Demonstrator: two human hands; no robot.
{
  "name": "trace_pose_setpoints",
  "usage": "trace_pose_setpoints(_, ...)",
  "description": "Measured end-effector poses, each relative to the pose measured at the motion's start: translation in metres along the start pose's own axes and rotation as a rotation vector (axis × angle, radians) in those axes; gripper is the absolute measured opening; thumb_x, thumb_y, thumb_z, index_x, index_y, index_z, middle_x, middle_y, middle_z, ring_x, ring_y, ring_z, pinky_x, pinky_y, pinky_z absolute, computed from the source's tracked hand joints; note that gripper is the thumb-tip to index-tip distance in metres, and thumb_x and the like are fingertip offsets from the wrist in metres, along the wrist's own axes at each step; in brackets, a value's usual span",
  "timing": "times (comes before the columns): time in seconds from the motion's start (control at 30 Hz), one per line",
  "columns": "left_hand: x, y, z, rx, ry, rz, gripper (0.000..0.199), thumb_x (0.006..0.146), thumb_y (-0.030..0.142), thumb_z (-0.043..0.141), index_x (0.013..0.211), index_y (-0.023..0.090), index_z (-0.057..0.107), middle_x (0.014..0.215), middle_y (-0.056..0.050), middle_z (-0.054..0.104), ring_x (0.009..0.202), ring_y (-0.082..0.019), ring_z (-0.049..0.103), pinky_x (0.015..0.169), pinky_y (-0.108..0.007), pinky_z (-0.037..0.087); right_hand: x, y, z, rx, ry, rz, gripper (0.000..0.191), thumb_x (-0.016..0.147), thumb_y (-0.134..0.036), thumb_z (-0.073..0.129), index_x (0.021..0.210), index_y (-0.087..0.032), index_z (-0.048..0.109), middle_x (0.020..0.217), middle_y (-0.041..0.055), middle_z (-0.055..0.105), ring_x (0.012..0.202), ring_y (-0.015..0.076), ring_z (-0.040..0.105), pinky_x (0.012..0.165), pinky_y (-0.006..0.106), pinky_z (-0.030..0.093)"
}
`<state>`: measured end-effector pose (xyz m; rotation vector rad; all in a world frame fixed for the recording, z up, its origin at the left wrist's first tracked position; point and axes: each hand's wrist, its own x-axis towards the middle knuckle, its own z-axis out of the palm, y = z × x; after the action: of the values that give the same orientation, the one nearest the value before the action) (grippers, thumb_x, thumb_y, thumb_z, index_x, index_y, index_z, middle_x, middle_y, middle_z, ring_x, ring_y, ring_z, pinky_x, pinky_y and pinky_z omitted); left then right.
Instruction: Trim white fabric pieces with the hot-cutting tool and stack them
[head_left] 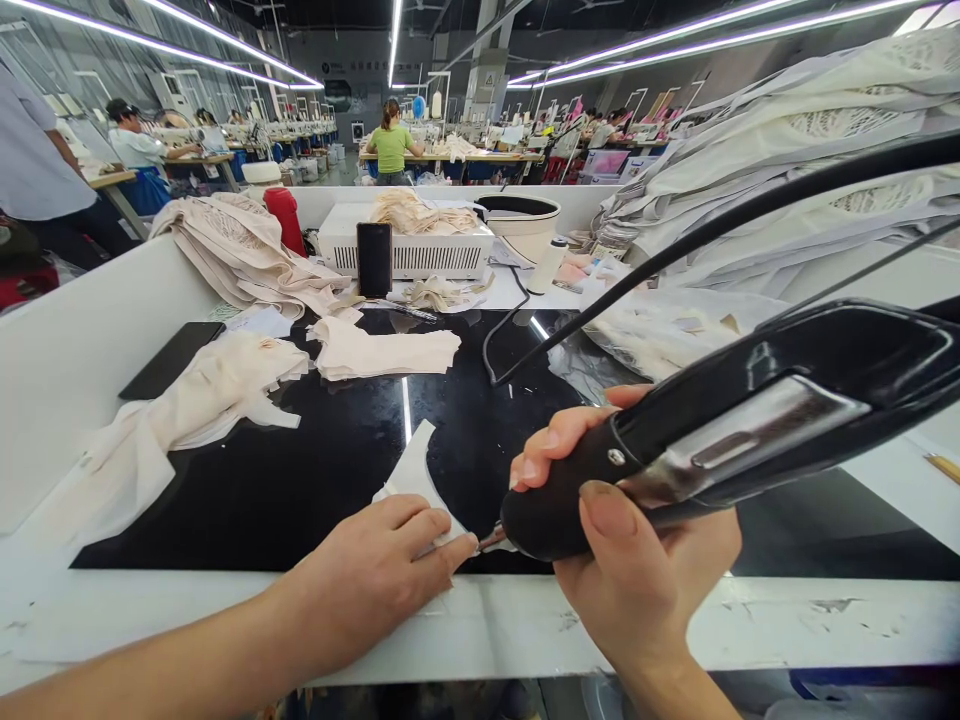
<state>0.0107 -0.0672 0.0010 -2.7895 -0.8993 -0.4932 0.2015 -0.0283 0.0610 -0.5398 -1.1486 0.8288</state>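
Observation:
My right hand [630,540] is wrapped round a thick black corded hand tool [720,440] with a silver plate on its side. Its narrow metal tip [493,540] points left and meets the edge of a small curved white fabric piece [417,465]. On that piece, near the front edge of the black glossy board [330,480], my left hand [397,550] presses with fingers together, forefinger and thumb right beside the tip. Part of the fabric is hidden under the left hand. I cannot tell whether the tip goes through the cloth.
Cream fabric pieces [390,350] and a heap of pale cloth [217,390] lie left and behind. A phone [374,260] stands against a white vented box [442,250]. A black cable [615,310] arches over the board. Stacked lace-trimmed pieces [795,150] rise at right.

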Motion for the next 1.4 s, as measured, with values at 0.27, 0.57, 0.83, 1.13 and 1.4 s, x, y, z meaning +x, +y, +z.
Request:
trace_pose_setpoints(0.27,-0.003,0.002,0.004,0.003,-0.016,-0.031,0.027,0.113,0.016,0.062,0.14,0.013,0.065,0.124,-0.012,0.075,0.113,-0.022,0.072,0.103,-0.034,0.061,0.001,-0.001,-0.002,-0.027,0.01,0.004,0.043,0.088,-0.044,0.096,0.12,-0.029,0.071,0.085,-0.0011,0.074,0.061,0.0168,0.068,0.052,0.031,0.058)
trace_pose_setpoints(0.57,-0.009,0.006,0.007,-0.015,0.064,-0.114,0.029,0.11,0.022,0.07,0.139,0.019,0.068,0.132,-0.013,0.074,0.119,-0.026,0.073,0.104,-0.036,0.064,0.005,0.003,0.002,-0.034,0.032,0.0,0.04,0.088,-0.046,0.093,0.118,-0.031,0.071,0.084,-0.0018,0.073,0.062,0.0181,0.068,0.057,0.035,0.06)
trace_pose_setpoints(0.83,-0.007,0.005,0.008,-0.045,0.117,-0.131,0.023,0.114,0.025,0.065,0.136,0.021,0.07,0.127,-0.014,0.074,0.116,-0.026,0.074,0.102,-0.037,0.065,0.012,0.014,0.011,-0.012,0.064,-0.001,0.042,0.085,-0.044,0.095,0.117,-0.031,0.071,0.083,-0.0034,0.074,0.059,0.018,0.068,0.056,0.035,0.06)
trace_pose_setpoints(1.13,-0.008,0.007,0.011,-0.046,0.123,-0.16,0.031,0.108,0.033,0.075,0.138,0.024,0.07,0.132,-0.017,0.071,0.121,-0.03,0.072,0.104,-0.042,0.066,0.011,0.014,0.013,-0.011,0.02,0.008,0.036,0.091,-0.036,0.092,0.119,-0.03,0.07,0.084,-0.0042,0.075,0.06,0.0159,0.07,0.057,0.031,0.061)
trace_pose_setpoints(1.4,-0.009,0.004,0.01,-0.05,0.119,-0.176,0.038,0.101,0.033,0.085,0.136,0.026,0.072,0.133,-0.015,0.069,0.122,-0.03,0.071,0.104,-0.043,0.067,0.014,0.022,0.02,0.04,0.033,-0.005,0.038,0.089,-0.038,0.093,0.118,-0.03,0.07,0.086,-0.0047,0.075,0.062,0.0139,0.069,0.057,0.028,0.06)
